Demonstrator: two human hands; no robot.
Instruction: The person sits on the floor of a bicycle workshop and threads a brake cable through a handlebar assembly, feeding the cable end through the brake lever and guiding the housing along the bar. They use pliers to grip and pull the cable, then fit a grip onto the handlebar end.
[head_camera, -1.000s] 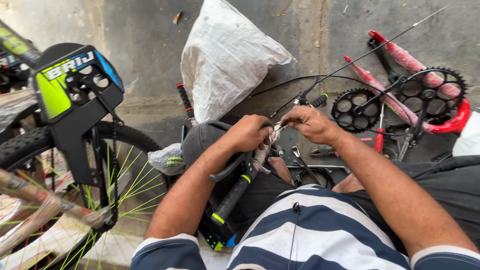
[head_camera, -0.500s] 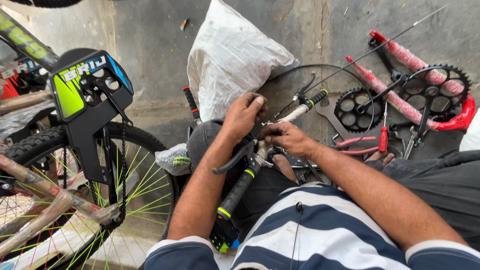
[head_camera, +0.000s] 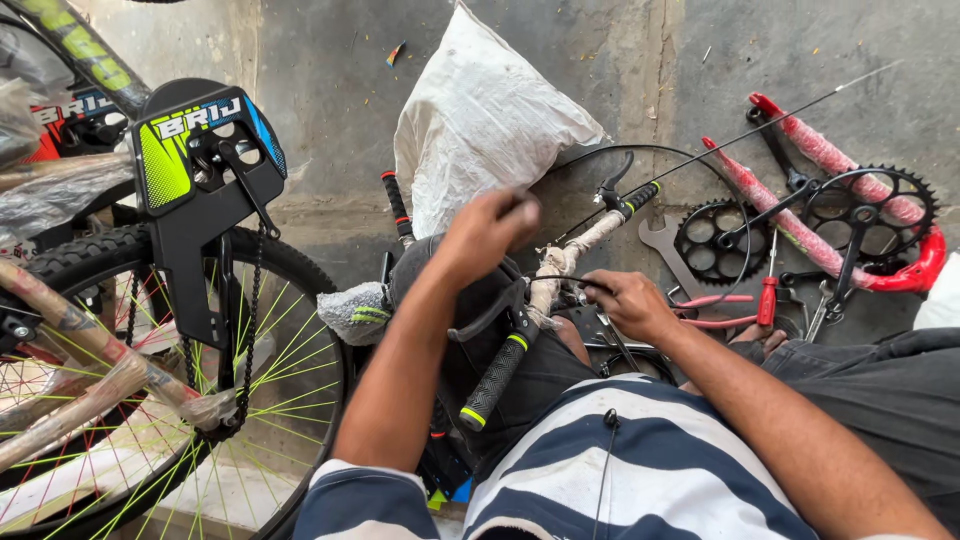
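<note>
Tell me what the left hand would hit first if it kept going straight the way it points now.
Probably the white sack: the left hand is raised above the wrapped handlebar, pointing up and away toward it. Depth is unclear, so it could instead pass above it.

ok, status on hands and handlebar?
Left hand raised above wrapped handlebar, blurred. Right hand pinching thin cable by the bar. White sack behind, apart.

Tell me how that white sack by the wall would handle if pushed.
The white sack looks woven and creased, so it would likely buckle rather than slide stiffly. It bulges and leans on the wall, so it is probably filled and may slump sideways. Its weight cannot be judged.
</note>
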